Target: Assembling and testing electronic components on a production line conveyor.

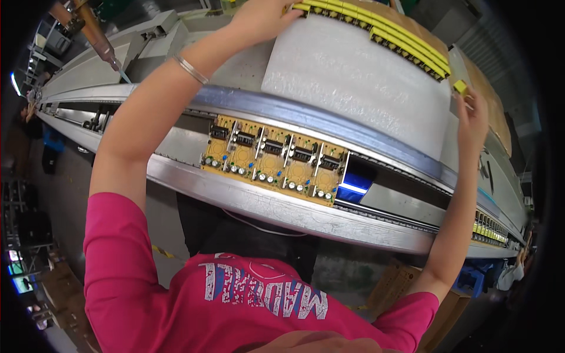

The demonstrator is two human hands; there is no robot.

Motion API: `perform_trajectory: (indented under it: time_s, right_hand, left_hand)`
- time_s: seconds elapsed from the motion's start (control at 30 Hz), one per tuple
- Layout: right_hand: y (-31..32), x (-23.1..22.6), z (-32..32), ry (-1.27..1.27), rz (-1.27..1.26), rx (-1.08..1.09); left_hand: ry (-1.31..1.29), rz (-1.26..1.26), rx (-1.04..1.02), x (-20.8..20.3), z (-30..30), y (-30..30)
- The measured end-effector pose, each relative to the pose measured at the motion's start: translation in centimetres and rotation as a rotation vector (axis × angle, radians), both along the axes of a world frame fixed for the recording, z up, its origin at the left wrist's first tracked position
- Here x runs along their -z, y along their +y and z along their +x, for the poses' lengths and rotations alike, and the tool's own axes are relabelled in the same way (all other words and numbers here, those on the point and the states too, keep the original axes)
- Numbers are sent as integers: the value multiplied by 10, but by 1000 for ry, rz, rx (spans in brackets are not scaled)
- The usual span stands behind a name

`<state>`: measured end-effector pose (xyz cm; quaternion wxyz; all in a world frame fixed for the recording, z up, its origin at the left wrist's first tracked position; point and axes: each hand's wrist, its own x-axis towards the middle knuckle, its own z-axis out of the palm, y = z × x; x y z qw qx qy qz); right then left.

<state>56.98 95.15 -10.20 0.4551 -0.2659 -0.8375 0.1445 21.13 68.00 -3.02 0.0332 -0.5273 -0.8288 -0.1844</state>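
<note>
Up at the top, my left hand (265, 22) reaches to the left end of rows of small yellow transformers (376, 26). Its fingers are closed on the end transformer, partly cut off by the picture's upper edge. To the right of the rows, my right hand (474, 115) pinches a single yellow transformer (460, 88) between its fingertips. The rows lie along the far side of a white foam sheet (359, 76). Nearer to me, a panel of several tan circuit boards (271, 162) rests across the conveyor rails, with black parts, silver-topped capacitors and blue parts on it.
A metal conveyor rail (259, 197) runs across in front of my body. Inside the track, right of the panel, is a shiny blue object (355, 183). A dispenser-like tool with a nozzle (106, 53) hangs at upper left. More boards (488, 228) sit farther right.
</note>
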Motion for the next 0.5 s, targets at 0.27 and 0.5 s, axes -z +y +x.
perform_trajectory:
  time_s: [0.27, 0.5]
  right_hand:
    - [-181, -12, -11, -85, -131, -615]
    - [-234, -5, -23, -395, -559, -728]
  left_hand:
    - [322, 256, 64, -11, 1, -32]
    - [-15, 575, 114, -8, 25, -70]
